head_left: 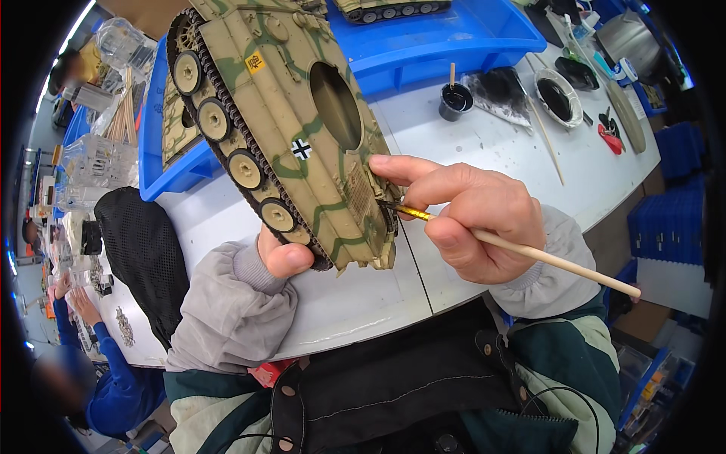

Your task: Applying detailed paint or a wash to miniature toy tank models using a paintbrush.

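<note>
A camouflaged model tank hull (302, 113) is held tilted above the white table, its round turret opening facing up. My left hand (281, 253) grips it from beneath at the near end; the thumb shows by the last road wheel and the other fingers are hidden. In my right hand (484, 216) is a thin paintbrush (522, 246) with a pale wooden handle, pinched between thumb and fingers. Its dark bristles touch the hull's near right edge by the track. My right index fingertip rests against the hull's deck.
Blue trays (446, 45) with more tank hulls stand behind. To the right are a small cup of dark paint (456, 102), a stained cloth (499, 94), a bowl of black liquid (558, 98) and red-handled snips (609, 140). A black mesh bag (144, 250) lies left; a co-worker in blue (121, 386) sits beyond.
</note>
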Action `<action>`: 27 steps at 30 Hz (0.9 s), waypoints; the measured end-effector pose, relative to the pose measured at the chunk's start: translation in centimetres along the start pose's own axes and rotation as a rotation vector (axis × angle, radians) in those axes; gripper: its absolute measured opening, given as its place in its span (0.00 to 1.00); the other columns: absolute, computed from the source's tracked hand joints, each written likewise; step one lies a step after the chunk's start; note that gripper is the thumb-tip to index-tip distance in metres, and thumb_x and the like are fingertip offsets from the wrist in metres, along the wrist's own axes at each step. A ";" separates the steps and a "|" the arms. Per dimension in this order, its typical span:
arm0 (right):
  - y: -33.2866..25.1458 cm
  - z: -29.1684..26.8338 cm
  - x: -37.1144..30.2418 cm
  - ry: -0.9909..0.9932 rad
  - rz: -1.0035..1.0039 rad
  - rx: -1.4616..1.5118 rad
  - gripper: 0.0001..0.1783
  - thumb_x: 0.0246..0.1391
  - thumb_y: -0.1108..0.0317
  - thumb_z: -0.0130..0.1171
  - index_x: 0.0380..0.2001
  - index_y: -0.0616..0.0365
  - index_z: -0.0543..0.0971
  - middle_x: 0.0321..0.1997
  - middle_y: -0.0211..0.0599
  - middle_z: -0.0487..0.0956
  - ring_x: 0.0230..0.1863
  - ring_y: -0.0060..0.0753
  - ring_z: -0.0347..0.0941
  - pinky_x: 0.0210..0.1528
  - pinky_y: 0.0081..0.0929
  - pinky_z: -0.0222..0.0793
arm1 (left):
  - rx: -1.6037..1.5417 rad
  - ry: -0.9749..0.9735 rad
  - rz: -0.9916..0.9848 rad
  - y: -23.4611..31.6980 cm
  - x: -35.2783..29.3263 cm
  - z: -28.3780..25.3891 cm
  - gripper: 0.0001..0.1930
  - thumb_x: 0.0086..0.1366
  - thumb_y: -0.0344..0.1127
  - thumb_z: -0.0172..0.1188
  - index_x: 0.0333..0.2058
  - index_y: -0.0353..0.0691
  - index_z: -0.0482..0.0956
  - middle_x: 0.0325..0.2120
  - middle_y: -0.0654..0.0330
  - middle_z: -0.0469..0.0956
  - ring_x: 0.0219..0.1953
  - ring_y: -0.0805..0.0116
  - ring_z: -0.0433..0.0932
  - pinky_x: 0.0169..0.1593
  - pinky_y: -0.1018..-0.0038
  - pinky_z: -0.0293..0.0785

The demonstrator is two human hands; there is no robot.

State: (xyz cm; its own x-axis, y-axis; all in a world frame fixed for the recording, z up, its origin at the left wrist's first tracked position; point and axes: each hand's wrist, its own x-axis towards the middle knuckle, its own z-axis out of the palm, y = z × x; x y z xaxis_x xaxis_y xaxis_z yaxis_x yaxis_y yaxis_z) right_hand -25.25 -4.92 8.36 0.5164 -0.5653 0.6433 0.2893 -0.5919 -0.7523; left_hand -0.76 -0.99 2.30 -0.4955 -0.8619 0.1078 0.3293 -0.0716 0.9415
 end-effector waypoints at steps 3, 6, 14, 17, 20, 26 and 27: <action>0.0 -0.1 0.0 -0.010 -0.003 -0.038 0.15 0.59 0.69 0.50 0.22 0.68 0.68 0.34 0.52 0.75 0.49 0.64 0.70 0.51 0.51 0.68 | 0.000 -0.009 -0.007 -0.1 0.1 0.0 0.38 0.50 0.49 0.64 0.54 0.33 0.61 0.52 0.55 0.67 0.52 0.64 0.68 0.53 0.69 0.66; 0.1 -0.1 -0.1 -0.007 -0.014 -0.044 0.15 0.59 0.69 0.50 0.21 0.68 0.68 0.34 0.51 0.75 0.49 0.64 0.70 0.50 0.50 0.69 | 0.004 -0.017 -0.010 -0.1 0.1 0.0 0.38 0.50 0.49 0.64 0.54 0.33 0.61 0.52 0.55 0.67 0.52 0.64 0.68 0.53 0.69 0.66; -0.1 -0.2 0.1 -0.034 -0.001 -0.082 0.15 0.59 0.70 0.49 0.21 0.68 0.67 0.34 0.51 0.75 0.49 0.65 0.70 0.50 0.49 0.69 | 0.010 -0.031 -0.021 -0.1 0.0 -0.1 0.38 0.50 0.49 0.64 0.54 0.33 0.62 0.52 0.55 0.67 0.52 0.64 0.68 0.53 0.69 0.66; 0.0 -0.2 0.1 -0.038 -0.013 -0.105 0.15 0.59 0.70 0.49 0.21 0.68 0.67 0.34 0.51 0.74 0.49 0.65 0.70 0.50 0.48 0.69 | 0.014 -0.036 -0.026 0.0 0.0 -0.1 0.38 0.50 0.49 0.64 0.54 0.33 0.62 0.52 0.55 0.67 0.52 0.64 0.68 0.53 0.69 0.66; 0.0 -0.2 0.1 -0.040 -0.021 -0.105 0.14 0.59 0.70 0.49 0.21 0.68 0.66 0.34 0.52 0.74 0.49 0.65 0.70 0.50 0.48 0.70 | 0.017 -0.041 -0.027 0.0 0.1 -0.1 0.38 0.50 0.49 0.64 0.54 0.33 0.62 0.52 0.55 0.67 0.52 0.64 0.68 0.53 0.69 0.66; 0.0 -0.2 0.0 -0.031 -0.016 -0.068 0.14 0.59 0.71 0.49 0.22 0.68 0.66 0.33 0.52 0.74 0.49 0.65 0.70 0.50 0.50 0.69 | 0.024 -0.046 -0.033 0.0 0.1 -0.1 0.38 0.50 0.49 0.64 0.54 0.33 0.62 0.52 0.55 0.67 0.52 0.64 0.68 0.53 0.69 0.66; 0.0 -0.2 0.0 -0.031 -0.016 -0.068 0.14 0.59 0.71 0.49 0.22 0.68 0.66 0.33 0.52 0.74 0.49 0.65 0.70 0.50 0.50 0.69 | 0.026 -0.046 -0.034 -0.1 0.1 -0.1 0.38 0.50 0.49 0.64 0.54 0.33 0.62 0.52 0.55 0.67 0.52 0.64 0.68 0.53 0.69 0.66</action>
State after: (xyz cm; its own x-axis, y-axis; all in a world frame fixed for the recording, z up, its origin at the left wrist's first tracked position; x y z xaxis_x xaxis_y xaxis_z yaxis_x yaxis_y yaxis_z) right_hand -25.41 -5.02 8.35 0.5368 -0.5381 0.6498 0.2428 -0.6391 -0.7298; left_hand -0.74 -1.09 2.20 -0.5425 -0.8352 0.0896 0.2909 -0.0867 0.9528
